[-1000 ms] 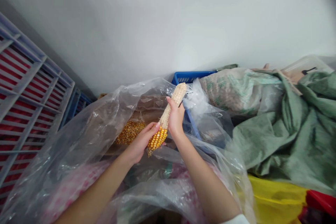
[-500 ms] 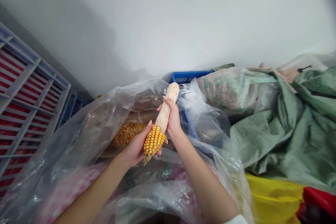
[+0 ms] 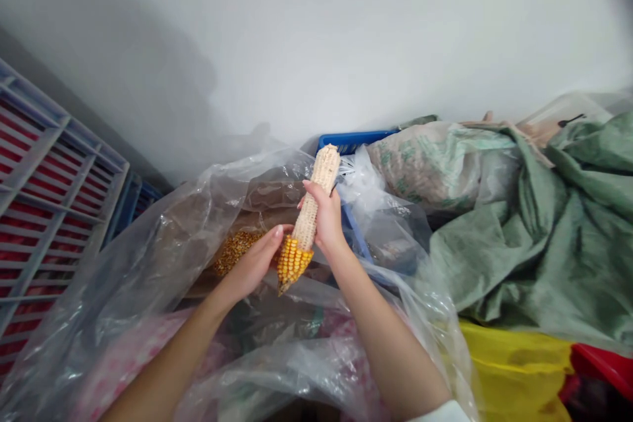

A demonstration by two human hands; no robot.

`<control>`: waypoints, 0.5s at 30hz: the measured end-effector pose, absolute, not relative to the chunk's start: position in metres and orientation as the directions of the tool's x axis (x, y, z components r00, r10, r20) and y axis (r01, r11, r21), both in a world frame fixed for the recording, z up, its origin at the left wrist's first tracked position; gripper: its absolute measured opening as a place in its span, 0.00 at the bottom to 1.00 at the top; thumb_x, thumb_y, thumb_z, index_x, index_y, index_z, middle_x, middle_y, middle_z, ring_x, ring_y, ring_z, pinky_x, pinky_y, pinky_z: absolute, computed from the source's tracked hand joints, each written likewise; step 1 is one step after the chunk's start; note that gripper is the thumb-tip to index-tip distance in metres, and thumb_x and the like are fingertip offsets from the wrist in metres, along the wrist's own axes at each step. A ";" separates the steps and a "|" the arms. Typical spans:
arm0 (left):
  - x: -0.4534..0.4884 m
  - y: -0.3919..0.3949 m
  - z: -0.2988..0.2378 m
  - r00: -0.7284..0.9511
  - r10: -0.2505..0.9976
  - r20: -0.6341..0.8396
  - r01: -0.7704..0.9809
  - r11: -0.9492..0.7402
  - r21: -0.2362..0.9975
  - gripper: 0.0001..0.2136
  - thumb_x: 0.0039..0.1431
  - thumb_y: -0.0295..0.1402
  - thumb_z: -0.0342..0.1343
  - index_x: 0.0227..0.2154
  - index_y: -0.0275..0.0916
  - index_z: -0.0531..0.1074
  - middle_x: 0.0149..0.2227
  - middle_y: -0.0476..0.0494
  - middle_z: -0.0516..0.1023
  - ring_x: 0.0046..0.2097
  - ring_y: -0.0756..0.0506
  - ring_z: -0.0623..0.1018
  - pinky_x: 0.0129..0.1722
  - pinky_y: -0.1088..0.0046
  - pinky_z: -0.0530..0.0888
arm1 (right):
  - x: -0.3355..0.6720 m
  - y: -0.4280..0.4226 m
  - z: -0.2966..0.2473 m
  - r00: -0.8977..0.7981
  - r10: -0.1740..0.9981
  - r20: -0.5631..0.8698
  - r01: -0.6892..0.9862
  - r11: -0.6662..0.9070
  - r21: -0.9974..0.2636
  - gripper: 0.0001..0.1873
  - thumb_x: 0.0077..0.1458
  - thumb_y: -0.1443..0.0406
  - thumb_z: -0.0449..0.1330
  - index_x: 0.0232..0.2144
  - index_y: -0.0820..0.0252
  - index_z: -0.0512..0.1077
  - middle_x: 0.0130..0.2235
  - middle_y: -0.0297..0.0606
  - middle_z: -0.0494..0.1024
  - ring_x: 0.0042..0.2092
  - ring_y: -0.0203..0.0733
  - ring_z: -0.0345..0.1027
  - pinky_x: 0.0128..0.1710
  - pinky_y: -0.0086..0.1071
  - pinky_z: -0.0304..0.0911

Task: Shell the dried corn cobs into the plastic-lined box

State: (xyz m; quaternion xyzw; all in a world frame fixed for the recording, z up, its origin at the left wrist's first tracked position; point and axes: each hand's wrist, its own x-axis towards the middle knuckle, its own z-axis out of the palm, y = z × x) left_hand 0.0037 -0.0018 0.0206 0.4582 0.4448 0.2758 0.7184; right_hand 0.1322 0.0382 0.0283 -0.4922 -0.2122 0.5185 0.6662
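Observation:
A corn cob [image 3: 306, 217] slants over the open plastic bag, its upper length bare and pale. Yellow kernels still cover its lower, pointed end. My right hand [image 3: 324, 214] is closed around the bare middle, thumb across the front. Beside the kernel-covered end is my left hand [image 3: 254, 264], its fingers stretched toward the cob and not wrapped round it; some fingertips are hidden. Loose corn kernels [image 3: 237, 250] lie in a heap inside the clear plastic bag [image 3: 173, 250], below and behind my left hand.
Grey-blue slatted crates [image 3: 64, 204] stand at the left. Behind the bag is a blue basket [image 3: 353, 140] against the white wall [image 3: 297, 33]. To the right lie a filled plastic sack [image 3: 430, 165], green cloth [image 3: 524, 244], a yellow bag [image 3: 514, 369] and something red [image 3: 606, 372].
My left hand has loosened from under the kernel-covered end and shifted slightly left. The cob has risen a little in my right hand, which keeps its grip.

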 end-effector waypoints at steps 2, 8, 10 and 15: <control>0.004 -0.002 0.020 0.451 0.844 -0.289 0.083 0.283 0.956 0.18 0.52 0.46 0.51 0.41 0.41 0.71 0.39 0.46 0.76 0.40 0.45 0.73 0.40 0.75 0.67 | 0.133 0.038 0.027 0.396 0.898 -0.193 -0.428 -0.006 -0.904 0.16 0.38 0.59 0.62 0.29 0.59 0.63 0.16 0.25 0.65 0.17 0.32 0.59 0.16 0.24 0.52; 0.004 -0.007 0.013 0.498 0.813 -0.302 0.127 0.277 0.953 0.17 0.58 0.44 0.46 0.45 0.41 0.68 0.42 0.47 0.74 0.44 0.47 0.71 0.46 0.75 0.64 | 0.127 0.035 0.019 0.421 0.895 -0.144 -0.293 -0.016 -0.956 0.16 0.39 0.58 0.62 0.30 0.60 0.64 0.19 0.26 0.66 0.19 0.32 0.59 0.19 0.26 0.55; 0.005 -0.008 0.011 0.492 0.798 -0.347 0.092 0.349 0.933 0.17 0.57 0.44 0.46 0.45 0.41 0.68 0.43 0.46 0.73 0.45 0.46 0.71 0.47 0.74 0.64 | 0.124 0.035 0.016 0.435 0.894 -0.106 -0.239 0.001 -0.971 0.16 0.39 0.59 0.61 0.30 0.60 0.66 0.21 0.27 0.68 0.21 0.32 0.61 0.22 0.27 0.57; 0.006 -0.006 0.008 0.435 0.784 -0.443 0.074 0.459 0.885 0.18 0.56 0.44 0.47 0.45 0.40 0.68 0.42 0.43 0.74 0.43 0.43 0.72 0.44 0.69 0.67 | 0.119 0.034 0.011 0.443 0.896 -0.030 -0.159 0.046 -0.986 0.15 0.39 0.59 0.61 0.31 0.59 0.67 0.27 0.31 0.71 0.29 0.36 0.63 0.29 0.29 0.59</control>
